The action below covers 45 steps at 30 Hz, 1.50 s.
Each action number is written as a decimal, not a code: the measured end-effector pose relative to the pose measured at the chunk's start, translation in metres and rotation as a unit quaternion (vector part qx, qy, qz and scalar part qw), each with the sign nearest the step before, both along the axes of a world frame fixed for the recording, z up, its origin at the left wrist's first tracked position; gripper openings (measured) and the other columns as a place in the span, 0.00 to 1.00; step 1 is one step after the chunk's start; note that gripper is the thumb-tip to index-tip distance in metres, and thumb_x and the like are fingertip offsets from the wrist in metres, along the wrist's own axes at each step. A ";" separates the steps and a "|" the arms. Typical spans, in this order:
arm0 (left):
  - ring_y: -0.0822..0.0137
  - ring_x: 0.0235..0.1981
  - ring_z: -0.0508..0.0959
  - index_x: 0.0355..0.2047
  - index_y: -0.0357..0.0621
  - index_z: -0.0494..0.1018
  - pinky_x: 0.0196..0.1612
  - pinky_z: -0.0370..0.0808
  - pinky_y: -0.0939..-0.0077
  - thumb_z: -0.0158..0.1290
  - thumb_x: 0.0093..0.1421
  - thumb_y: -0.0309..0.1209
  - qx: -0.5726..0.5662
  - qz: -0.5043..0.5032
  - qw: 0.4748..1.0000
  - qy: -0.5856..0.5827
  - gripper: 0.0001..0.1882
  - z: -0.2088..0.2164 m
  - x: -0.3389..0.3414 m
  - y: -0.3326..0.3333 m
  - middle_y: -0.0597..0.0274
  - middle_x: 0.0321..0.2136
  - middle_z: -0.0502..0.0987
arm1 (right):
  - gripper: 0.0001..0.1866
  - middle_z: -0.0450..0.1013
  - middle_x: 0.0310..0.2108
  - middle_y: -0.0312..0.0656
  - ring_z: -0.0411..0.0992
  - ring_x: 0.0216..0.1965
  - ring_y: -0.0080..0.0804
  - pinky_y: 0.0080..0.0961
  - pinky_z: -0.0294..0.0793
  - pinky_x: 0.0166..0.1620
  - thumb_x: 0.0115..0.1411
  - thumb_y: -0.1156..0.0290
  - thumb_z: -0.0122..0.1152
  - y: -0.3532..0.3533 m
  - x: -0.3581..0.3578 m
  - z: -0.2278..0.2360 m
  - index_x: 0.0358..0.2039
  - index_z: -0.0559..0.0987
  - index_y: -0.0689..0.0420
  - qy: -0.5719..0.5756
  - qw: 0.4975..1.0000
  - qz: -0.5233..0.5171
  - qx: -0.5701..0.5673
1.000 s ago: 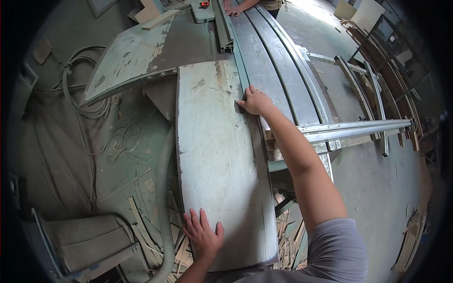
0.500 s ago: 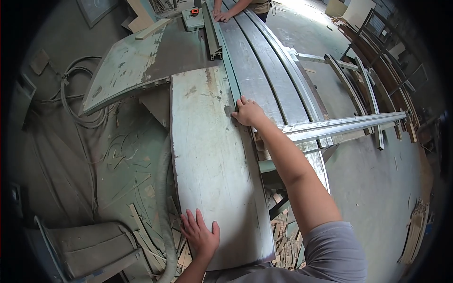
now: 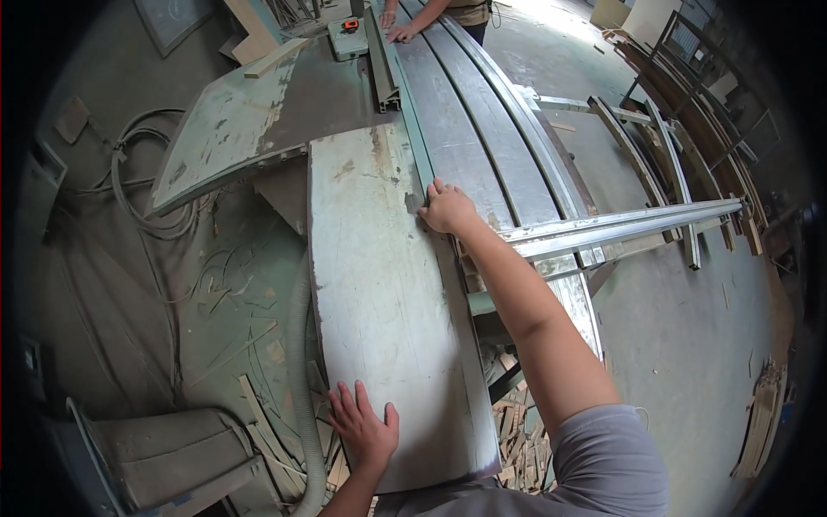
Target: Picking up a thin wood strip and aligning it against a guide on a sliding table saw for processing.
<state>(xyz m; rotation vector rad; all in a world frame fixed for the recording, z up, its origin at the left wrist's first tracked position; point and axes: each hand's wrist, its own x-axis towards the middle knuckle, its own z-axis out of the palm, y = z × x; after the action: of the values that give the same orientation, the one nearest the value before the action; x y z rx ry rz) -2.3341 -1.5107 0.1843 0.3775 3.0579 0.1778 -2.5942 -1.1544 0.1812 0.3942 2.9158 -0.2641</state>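
Long board (image 3: 379, 293), pale grey-green w/ rust-brown stains & worn edges, lies flat on the saw table (image 3: 482, 129), near end overhanging toward the person. Left hand (image 3: 363, 428) pressed flat, fingers spread, on board's near-left corner. Right hand (image 3: 446, 208) flat on its far right edge, beside metal rail (image 3: 620, 226). Hands well apart, neither clamped. Grey hose (image 3: 303, 379) runs along board's left side.

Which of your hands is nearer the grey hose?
Left. The left hand lies flat on the near end of the board, just right of the hose. The right hand grips the board's far right edge, across the board from the hose.
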 end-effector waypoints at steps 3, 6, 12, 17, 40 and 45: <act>0.43 0.67 0.47 0.61 0.41 0.57 0.63 0.47 0.40 0.55 0.51 0.45 -0.003 0.001 1.000 0.004 0.40 -0.001 0.001 0.000 0.44 0.64 0.51 | 0.37 0.48 0.68 0.49 0.52 0.66 0.43 0.34 0.49 0.67 0.62 0.50 0.46 -0.003 0.005 0.001 0.65 0.56 0.60 -0.002 1.000 -0.003 -0.007; 0.43 0.67 0.47 0.61 0.42 0.57 0.63 0.47 0.40 0.55 0.52 0.45 -0.003 -0.001 1.000 0.010 0.40 -0.002 0.001 -0.001 0.44 0.64 0.51 | 0.36 0.47 0.68 0.48 0.52 0.66 0.43 0.34 0.49 0.67 0.62 0.51 0.45 -0.006 0.011 0.001 0.65 0.56 0.60 -0.001 1.000 -0.006 -0.012; 0.43 0.67 0.47 0.62 0.42 0.56 0.63 0.48 0.41 0.55 0.53 0.44 0.002 -0.003 1.000 0.009 0.40 0.002 0.003 0.001 0.45 0.65 0.50 | 0.35 0.47 0.68 0.48 0.52 0.66 0.43 0.34 0.48 0.67 0.62 0.54 0.44 -0.006 0.021 -0.002 0.65 0.56 0.61 -0.010 1.000 0.000 -0.011; 0.43 0.67 0.47 0.63 0.42 0.54 0.63 0.48 0.42 0.54 0.54 0.43 0.000 -0.002 1.000 0.002 0.39 0.006 0.003 0.002 0.44 0.65 0.50 | 0.33 0.49 0.68 0.49 0.53 0.66 0.43 0.34 0.49 0.67 0.61 0.58 0.41 -0.010 0.030 0.007 0.64 0.58 0.62 -0.031 0.999 0.011 -0.013; 0.43 0.66 0.48 0.63 0.43 0.54 0.63 0.49 0.42 0.54 0.55 0.43 0.007 -0.008 1.000 0.029 0.39 0.005 0.006 0.001 0.44 0.65 0.50 | 0.24 0.66 0.58 0.50 0.62 0.61 0.43 0.38 0.51 0.66 0.59 0.64 0.39 -0.025 0.076 0.027 0.50 0.75 0.62 -0.036 0.997 0.060 0.042; 0.43 0.66 0.48 0.63 0.43 0.54 0.62 0.49 0.41 0.54 0.55 0.43 0.006 -0.006 1.000 0.028 0.39 0.005 0.005 0.000 0.45 0.65 0.50 | 0.23 0.69 0.55 0.49 0.62 0.60 0.45 0.41 0.50 0.65 0.58 0.65 0.40 -0.028 0.082 0.029 0.47 0.78 0.60 -0.025 0.994 0.077 0.076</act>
<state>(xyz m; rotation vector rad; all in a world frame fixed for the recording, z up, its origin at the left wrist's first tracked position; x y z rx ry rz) -2.3288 -1.5108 0.1891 0.4072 3.1103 0.1893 -2.5124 -1.1825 0.2107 0.1911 2.9063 -0.0100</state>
